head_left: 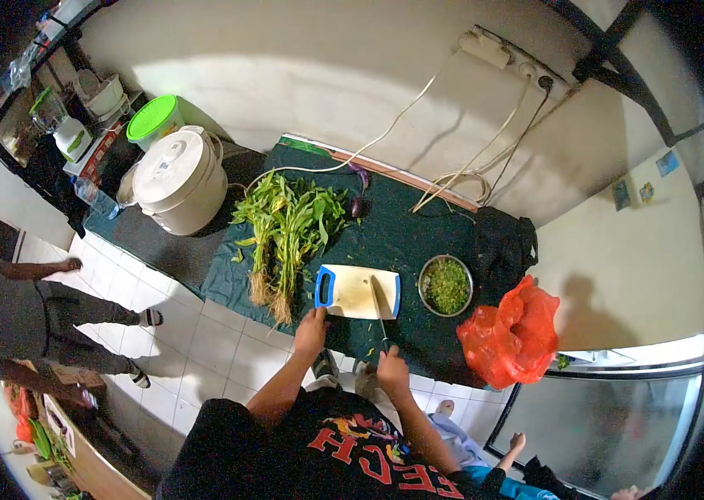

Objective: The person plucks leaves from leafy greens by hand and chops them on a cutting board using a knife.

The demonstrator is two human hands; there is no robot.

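A white cutting board [350, 302] with blue ends lies on the dark green cloth near the table's front edge. My left hand [311, 332] is closed at the board's lower left corner, its fingertips on the edge. In my right hand [393, 371] is a knife [379, 310], gripped by its dark handle, the blade lying over the right part of the board. Small bits dot the board's surface. Behind and left of it rest bunches of leafy greens [298, 218], roots toward me. A metal bowl [445, 286] of chopped greens stands to the right.
A red plastic bag [512, 333] sits at the table's right corner, beside a black bag [506, 237]. Purple eggplants [358, 206] lie behind the greens. A white rice cooker [179, 179] stands at the left. One person [44, 317] is at the left, another [485, 454] at lower right.
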